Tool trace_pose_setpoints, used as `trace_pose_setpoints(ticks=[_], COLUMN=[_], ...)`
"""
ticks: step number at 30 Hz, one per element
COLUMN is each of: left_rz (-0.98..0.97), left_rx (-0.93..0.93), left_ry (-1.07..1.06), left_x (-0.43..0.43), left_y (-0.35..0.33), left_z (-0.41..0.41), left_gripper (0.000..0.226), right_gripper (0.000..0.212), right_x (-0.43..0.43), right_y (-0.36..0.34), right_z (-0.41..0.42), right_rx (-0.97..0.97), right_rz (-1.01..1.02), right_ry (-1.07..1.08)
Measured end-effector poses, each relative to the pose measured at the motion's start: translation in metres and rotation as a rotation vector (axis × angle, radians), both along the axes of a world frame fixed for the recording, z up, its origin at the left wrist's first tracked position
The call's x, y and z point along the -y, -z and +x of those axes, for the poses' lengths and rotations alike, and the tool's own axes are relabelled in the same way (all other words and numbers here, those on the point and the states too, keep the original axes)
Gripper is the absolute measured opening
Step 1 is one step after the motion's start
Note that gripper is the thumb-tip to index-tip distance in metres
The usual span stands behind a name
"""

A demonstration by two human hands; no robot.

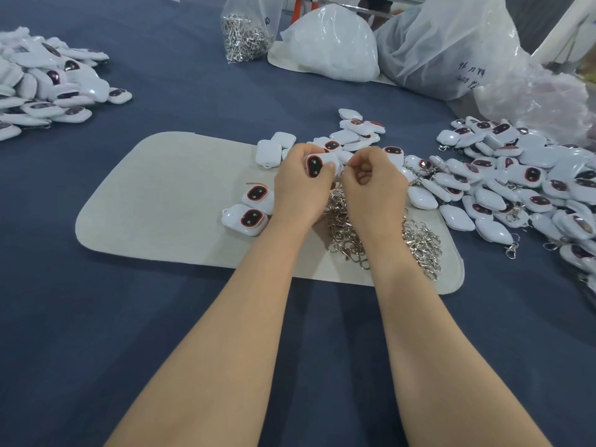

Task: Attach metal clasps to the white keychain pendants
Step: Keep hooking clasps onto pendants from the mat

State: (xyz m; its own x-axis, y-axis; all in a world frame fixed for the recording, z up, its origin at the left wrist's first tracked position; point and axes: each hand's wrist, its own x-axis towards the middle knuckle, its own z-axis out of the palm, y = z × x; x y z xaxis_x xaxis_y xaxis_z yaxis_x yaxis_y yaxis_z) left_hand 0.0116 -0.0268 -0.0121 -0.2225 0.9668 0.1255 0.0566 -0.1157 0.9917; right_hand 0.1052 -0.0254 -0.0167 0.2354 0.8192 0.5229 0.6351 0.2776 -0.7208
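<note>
White pendant point(317, 165) sits face-up in the left grip point(300, 185), fingers curled round it; the right grip point(371, 182) pinches what is judged a clasp ring point(344, 165) at the pendant's right end, too small to confirm. Best practice: hold the pendant steady and feed the ring squarely through its loop. Loose clasps point(348, 227) lie beneath both grips on a beige pad point(161, 195); pendant piles point(516, 188) lie right and far left on the blue worktop point(161, 317), with plastic bags point(335, 43) beyond.

White pendant point(317, 165), clasps point(346, 225) beneath
</note>
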Motion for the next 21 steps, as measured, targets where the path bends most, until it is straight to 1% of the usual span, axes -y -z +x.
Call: trace_pose_setpoints(ticks=[3,9,14,17,19,21], left_rz=[0.016,0.062,0.102,0.135,0.118,0.023], left_rx=[-0.002,-0.104,-0.122,-0.180,-0.138,0.042], left_ry=[0.003,-0.034,-0.002,0.002,0.008,0.038], left_x=[-0.0021,-0.0029,-0.0018,-0.0006,-0.0005,-0.0012], left_y=[0.0007,0.0026,0.0014,0.0014,0.0004,-0.0014], left_z=[0.0001,-0.0007,-0.0002,0.0000,-0.0001,-0.0004], left_gripper=[0.019,0.018,0.017,0.018,0.017,0.018], right_gripper=[0.015,0.008,0.008,0.009,0.009,0.011], right_x=[-0.0010,-0.0002,0.0002,0.0001,0.0010,0.0022], right_y=[0.0009,0.0020,0.0017,0.0022,0.0015,-0.0009], right_z=[-0.0002,0.0002,-0.0005,-0.0007,-0.0013,-0.0016], right_rx=[0.026,0.068,0.088,0.102,0.086,0.021], right_rz=[-0.004,0.006,0.008,-0.005,-0.003,0.009], right_ry=[0.002,-0.002,-0.007,-0.007,-0.010,-0.018])
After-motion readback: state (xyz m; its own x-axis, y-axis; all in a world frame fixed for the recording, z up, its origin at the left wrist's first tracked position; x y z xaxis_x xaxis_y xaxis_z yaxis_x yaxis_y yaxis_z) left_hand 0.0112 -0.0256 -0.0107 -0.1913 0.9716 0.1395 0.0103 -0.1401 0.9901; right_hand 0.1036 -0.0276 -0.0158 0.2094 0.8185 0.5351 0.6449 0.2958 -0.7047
